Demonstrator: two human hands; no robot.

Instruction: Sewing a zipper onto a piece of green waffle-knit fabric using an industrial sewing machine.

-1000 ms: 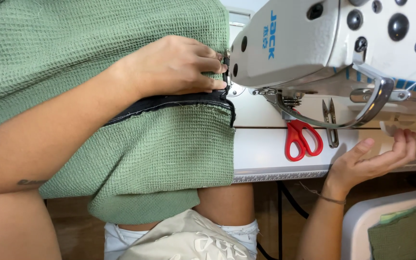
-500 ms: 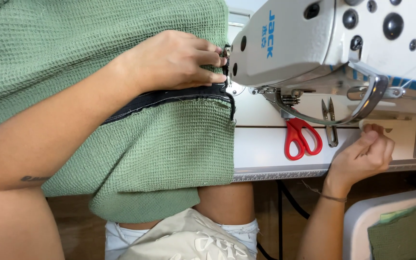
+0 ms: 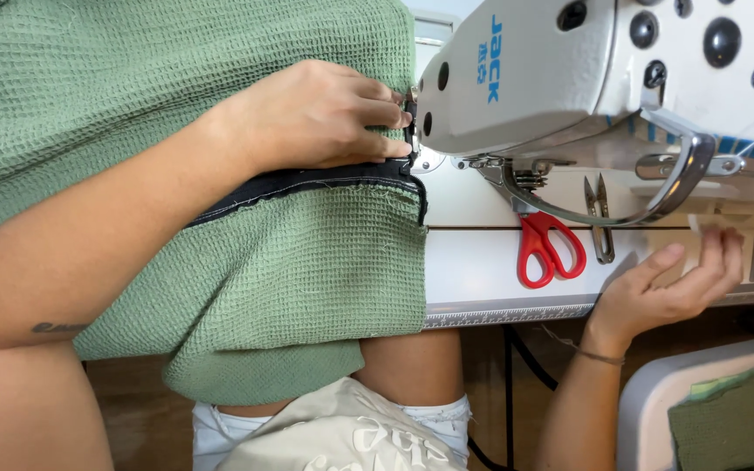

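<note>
My left hand lies on a green waffle-knit fabric, fingers pressed together and pinching it right beside the head of a white sewing machine. A dark denim-like strip runs along the fabric just below those fingers. The needle area is hidden behind the hand and machine head. At the table's front edge my right hand is turned palm up, fingers apart and slightly curled, holding nothing I can make out. A small white scrap sits near its fingertips.
Red-handled scissors and small metal thread snips lie on the white table under the machine arm. A grey bin with green fabric pieces stands at the lower right. The fabric hangs over my lap.
My right hand was open, closed its fingers half a second ago, and has opened again, now slightly lower. The left hand has stayed on the fabric.
</note>
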